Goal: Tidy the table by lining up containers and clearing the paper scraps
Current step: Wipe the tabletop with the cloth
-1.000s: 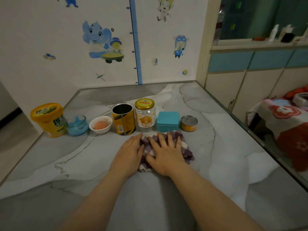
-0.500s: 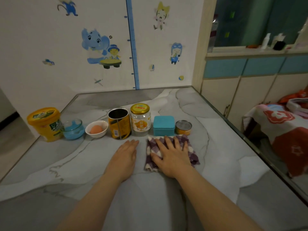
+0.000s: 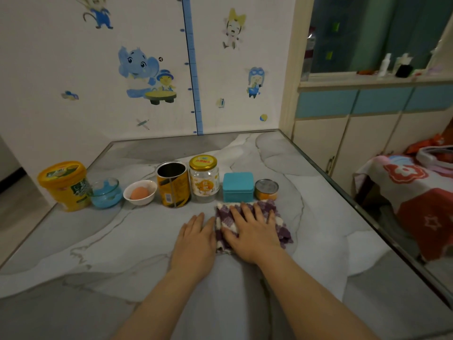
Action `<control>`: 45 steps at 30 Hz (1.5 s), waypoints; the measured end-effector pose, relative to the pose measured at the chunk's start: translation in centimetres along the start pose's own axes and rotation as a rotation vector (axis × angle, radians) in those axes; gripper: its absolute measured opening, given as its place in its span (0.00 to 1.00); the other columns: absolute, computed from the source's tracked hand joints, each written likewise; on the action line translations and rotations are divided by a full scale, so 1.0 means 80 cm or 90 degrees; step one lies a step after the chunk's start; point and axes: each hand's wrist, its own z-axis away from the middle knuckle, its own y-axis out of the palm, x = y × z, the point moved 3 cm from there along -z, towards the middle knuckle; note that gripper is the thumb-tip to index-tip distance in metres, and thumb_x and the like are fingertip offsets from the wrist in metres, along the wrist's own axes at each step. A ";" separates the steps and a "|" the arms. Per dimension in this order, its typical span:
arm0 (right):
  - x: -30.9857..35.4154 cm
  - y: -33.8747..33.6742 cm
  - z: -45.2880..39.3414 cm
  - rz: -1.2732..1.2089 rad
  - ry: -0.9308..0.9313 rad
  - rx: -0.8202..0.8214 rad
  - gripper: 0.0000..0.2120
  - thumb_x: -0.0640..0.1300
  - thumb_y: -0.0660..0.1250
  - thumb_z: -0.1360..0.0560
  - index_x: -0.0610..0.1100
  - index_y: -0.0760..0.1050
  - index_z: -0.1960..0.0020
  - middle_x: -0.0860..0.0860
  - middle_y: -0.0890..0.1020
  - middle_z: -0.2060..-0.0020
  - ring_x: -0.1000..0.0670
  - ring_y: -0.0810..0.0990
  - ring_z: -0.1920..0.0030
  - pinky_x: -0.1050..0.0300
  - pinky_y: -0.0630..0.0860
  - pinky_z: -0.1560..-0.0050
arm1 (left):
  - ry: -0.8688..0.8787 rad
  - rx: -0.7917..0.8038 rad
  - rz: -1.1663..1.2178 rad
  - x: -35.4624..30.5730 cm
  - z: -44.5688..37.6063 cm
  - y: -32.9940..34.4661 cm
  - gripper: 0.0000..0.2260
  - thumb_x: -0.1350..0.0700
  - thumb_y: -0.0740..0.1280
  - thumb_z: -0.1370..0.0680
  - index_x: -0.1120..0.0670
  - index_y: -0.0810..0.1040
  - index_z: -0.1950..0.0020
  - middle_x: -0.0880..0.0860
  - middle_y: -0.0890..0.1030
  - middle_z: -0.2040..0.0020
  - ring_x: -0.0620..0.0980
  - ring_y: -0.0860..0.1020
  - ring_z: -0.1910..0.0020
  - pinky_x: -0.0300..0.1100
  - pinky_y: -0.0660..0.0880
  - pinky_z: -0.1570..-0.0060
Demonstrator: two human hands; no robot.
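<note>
Containers stand in a row across the grey marble table [image 3: 122,253]: a yellow tub [image 3: 64,185], a blue glass bowl [image 3: 106,193], a white bowl [image 3: 140,192] holding an egg, an open yellow can [image 3: 173,184], a glass jar [image 3: 204,179] with a gold lid, a teal tin [image 3: 237,184] and a small flat can [image 3: 266,189]. A folded purple-and-white checked cloth [image 3: 282,227] lies just in front of the teal tin. My right hand [image 3: 252,229] presses flat on the cloth. My left hand [image 3: 195,238] lies flat on the table, touching the cloth's left edge. No paper scraps are visible.
A wall with cartoon stickers runs behind the table. The table's right edge [image 3: 367,217] drops off beside cabinets [image 3: 343,148] and a bed with a red-and-white cover [image 3: 421,204]. Bottles stand on the windowsill at the top right.
My left hand has slid off the cloth onto the bare table beside it. The right hand stays flat on the cloth. The view has tilted slightly.
</note>
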 end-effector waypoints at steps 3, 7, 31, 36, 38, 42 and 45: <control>0.000 0.000 0.005 0.003 -0.001 0.002 0.33 0.66 0.43 0.23 0.56 0.44 0.21 0.51 0.46 0.21 0.44 0.41 0.22 0.33 0.38 0.27 | -0.004 -0.010 0.006 0.001 -0.001 0.000 0.22 0.47 0.48 0.17 0.46 0.56 0.22 0.51 0.54 0.21 0.50 0.51 0.22 0.47 0.49 0.24; 0.002 0.001 0.019 0.000 -0.002 0.009 0.33 0.66 0.44 0.22 0.56 0.43 0.21 0.51 0.45 0.21 0.43 0.41 0.22 0.33 0.38 0.27 | -0.019 -0.010 0.010 -0.002 0.002 -0.002 0.22 0.46 0.49 0.17 0.45 0.56 0.22 0.51 0.55 0.21 0.51 0.53 0.23 0.46 0.50 0.25; 0.010 0.007 0.147 -0.018 -0.015 0.012 0.32 0.65 0.45 0.22 0.56 0.43 0.21 0.53 0.44 0.21 0.46 0.39 0.22 0.35 0.34 0.28 | 0.011 -0.137 -0.134 -0.025 0.027 -0.030 0.11 0.56 0.63 0.23 0.53 0.79 0.43 0.56 0.77 0.42 0.58 0.75 0.44 0.50 0.70 0.48; 0.013 0.003 0.165 -0.021 -0.017 0.023 0.33 0.65 0.45 0.22 0.56 0.42 0.21 0.53 0.44 0.21 0.46 0.39 0.22 0.34 0.34 0.28 | 0.013 -0.061 -0.161 -0.040 0.033 -0.027 0.14 0.53 0.55 0.19 0.51 0.71 0.34 0.54 0.70 0.34 0.55 0.68 0.36 0.48 0.66 0.40; 0.014 0.003 0.169 -0.021 -0.019 0.024 0.33 0.65 0.45 0.22 0.56 0.42 0.21 0.53 0.44 0.21 0.46 0.38 0.22 0.34 0.34 0.28 | 0.019 -0.037 -0.138 -0.043 0.041 -0.023 0.17 0.51 0.53 0.18 0.50 0.68 0.30 0.54 0.67 0.30 0.55 0.66 0.32 0.49 0.65 0.37; 0.016 0.003 0.179 -0.020 -0.018 0.029 0.33 0.65 0.45 0.22 0.55 0.43 0.21 0.53 0.44 0.21 0.45 0.38 0.23 0.33 0.34 0.28 | -0.008 0.050 -0.099 -0.043 0.046 -0.014 0.23 0.47 0.50 0.17 0.51 0.58 0.23 0.54 0.60 0.23 0.54 0.60 0.26 0.49 0.60 0.28; 0.018 0.003 0.187 -0.018 -0.011 0.036 0.34 0.65 0.44 0.22 0.53 0.42 0.21 0.53 0.43 0.21 0.45 0.37 0.23 0.32 0.34 0.29 | -0.008 0.063 -0.094 -0.042 0.047 -0.011 0.26 0.42 0.47 0.18 0.51 0.55 0.22 0.54 0.57 0.22 0.54 0.57 0.24 0.50 0.56 0.26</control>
